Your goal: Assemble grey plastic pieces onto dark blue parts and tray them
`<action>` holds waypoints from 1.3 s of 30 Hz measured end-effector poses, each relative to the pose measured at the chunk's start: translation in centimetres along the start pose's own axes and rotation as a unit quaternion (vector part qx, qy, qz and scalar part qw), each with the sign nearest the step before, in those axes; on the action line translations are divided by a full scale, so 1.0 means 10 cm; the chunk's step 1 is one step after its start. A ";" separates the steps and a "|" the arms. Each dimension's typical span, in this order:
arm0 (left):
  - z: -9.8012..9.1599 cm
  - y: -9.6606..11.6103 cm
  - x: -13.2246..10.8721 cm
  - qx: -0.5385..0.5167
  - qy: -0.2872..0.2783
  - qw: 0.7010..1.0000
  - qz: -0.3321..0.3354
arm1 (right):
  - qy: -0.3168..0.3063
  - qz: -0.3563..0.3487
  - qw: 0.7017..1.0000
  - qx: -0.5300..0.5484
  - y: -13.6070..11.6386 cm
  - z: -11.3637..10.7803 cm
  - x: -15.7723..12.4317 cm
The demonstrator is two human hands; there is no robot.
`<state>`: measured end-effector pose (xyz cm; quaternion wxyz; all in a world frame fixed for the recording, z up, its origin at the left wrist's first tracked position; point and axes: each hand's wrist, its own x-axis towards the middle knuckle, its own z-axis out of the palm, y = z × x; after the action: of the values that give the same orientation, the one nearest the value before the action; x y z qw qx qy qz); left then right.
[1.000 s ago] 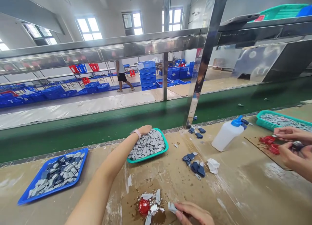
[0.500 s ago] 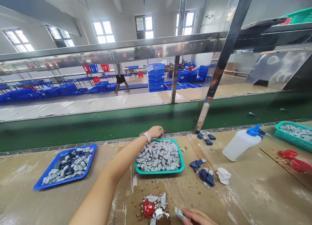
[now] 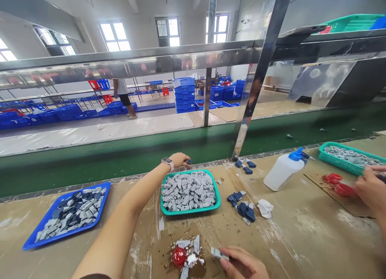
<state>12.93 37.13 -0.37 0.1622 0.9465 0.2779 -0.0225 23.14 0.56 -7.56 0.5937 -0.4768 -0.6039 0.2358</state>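
My left hand (image 3: 180, 160) reaches past the far rim of a teal tray (image 3: 217, 201) heaped with small grey pieces, at the edge of the green belt (image 3: 120, 158). Its fingers are pinched on a small dark piece. A watch sits on that wrist. My right hand (image 3: 243, 263) rests near the front edge with its fingers closed on a small grey piece (image 3: 218, 253). Just left of it lie a red cap (image 3: 178, 256) and white scraps on a stained brown sheet.
A blue tray (image 3: 33, 240) of grey and dark pieces sits at left. Dark blue pieces (image 3: 245, 208), a crumpled white wipe (image 3: 265, 207) and a tipped white bottle (image 3: 280, 172) lie at right. A co-worker's hand (image 3: 370, 188) works by red caps and another teal tray (image 3: 328, 157).
My left hand rose from the grey heap to beyond the tray's far rim and now pinches a dark piece. The teal tray was straightened. The person in the background walked left.
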 end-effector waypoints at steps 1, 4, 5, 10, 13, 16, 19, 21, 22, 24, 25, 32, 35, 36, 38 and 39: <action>-0.04 0.01 -0.10 -0.012 0.035 0.999 -0.010 | -0.008 0.019 1.000 -0.016 -0.03 0.02 -0.01; -0.14 0.07 -0.60 -0.065 0.144 0.986 -0.043 | 0.002 0.089 0.994 -0.067 -0.08 0.14 -0.08; -0.15 0.11 -0.83 -0.086 0.173 0.980 -0.052 | 0.005 0.101 0.991 -0.083 -0.09 0.19 -0.11; 0.08 0.47 -2.35 -0.181 0.270 0.941 -0.096 | -0.053 0.053 0.985 -0.159 -0.15 0.43 -0.22; 0.50 0.74 -3.17 -0.311 0.339 0.872 -0.166 | -0.075 -0.012 0.972 -0.223 -0.15 0.47 -0.30; 0.98 1.00 -3.66 -0.373 0.373 0.811 -0.252 | -0.105 -0.026 0.964 -0.245 -0.11 0.45 -0.35; 1.36 1.29 -3.77 -0.442 0.399 0.749 -0.291 | -0.126 0.046 0.978 -0.162 -0.11 0.40 -0.33; 1.51 1.48 -3.69 -0.522 0.398 0.700 -0.280 | -0.122 0.162 0.978 -0.050 -0.14 0.36 -0.28; 1.56 1.58 -3.62 -0.561 0.387 0.681 -0.266 | -0.115 0.230 0.966 0.018 -0.17 0.35 -0.25; 1.59 1.74 -3.46 -0.619 0.353 0.663 -0.230 | -0.099 0.346 0.919 0.160 -0.24 0.33 -0.19; 1.57 1.80 -3.38 -0.630 0.327 0.670 -0.214 | -0.090 0.384 0.892 0.221 -0.28 0.32 -0.16; 1.28 2.15 -3.02 -0.542 0.213 0.800 -0.148 | -0.050 0.258 0.944 0.198 -0.68 0.33 -0.05; 1.19 2.23 -2.97 -0.522 0.232 0.812 -0.119 | -0.045 0.091 0.994 0.049 -0.87 0.36 -0.03; 1.17 2.25 -2.96 -0.514 0.242 0.815 -0.115 | -0.046 0.048 0.998 0.018 -0.91 0.37 -0.03; 1.15 2.28 -2.95 -0.495 0.262 0.820 -0.119 | -0.063 -0.014 0.998 -0.018 -0.97 0.41 -0.04; 1.16 2.29 -2.94 -0.483 0.272 0.823 -0.125 | -0.073 -0.035 0.996 -0.031 -0.98 0.43 -0.05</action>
<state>0.84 0.01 -0.65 0.5126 0.6717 0.4017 0.3532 16.14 -2.88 -0.24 0.5410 -0.4544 -0.6691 0.2303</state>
